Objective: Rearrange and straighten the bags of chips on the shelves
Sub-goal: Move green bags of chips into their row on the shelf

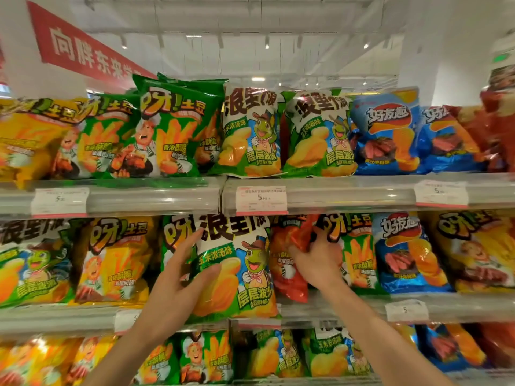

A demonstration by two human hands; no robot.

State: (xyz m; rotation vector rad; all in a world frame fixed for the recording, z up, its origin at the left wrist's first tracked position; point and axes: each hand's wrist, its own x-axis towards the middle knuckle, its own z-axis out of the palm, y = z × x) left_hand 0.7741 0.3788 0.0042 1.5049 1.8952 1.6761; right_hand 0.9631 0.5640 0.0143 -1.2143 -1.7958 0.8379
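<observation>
Left hand: the left hand lies against the left edge of the white-and-green bag on the middle shelf; the fingers are spread and nearly straight, the thumb rests on the bag's front, and nothing is clamped.
Right hand: the right hand grips the red bag just right of the white-and-green one, fingers curled into its upper right edge so the foil bunches.
Key relation: the red bag stands squeezed between the white-and-green bag on its left and a green bag on its right; its long axis runs up and down, leaning slightly, and the right hand is the nearer one, already on it.
White-and-green bag: upright, long axis vertical, sticking out in front of its row and overlapping another green bag behind its left side; the left hand is the closer one.
Likely step: freeing or squaring up the red bag while the left hand steadies its neighbour, judging by the hand positions.
Materials: glossy, crinkly foil, puffed with air, soft pillow shapes that dent under fingers and slide easily.
Surroundings: clear plastic shelf rails with a price tag; the top shelf holds green, white, blue and red bags, some tilted.
</observation>
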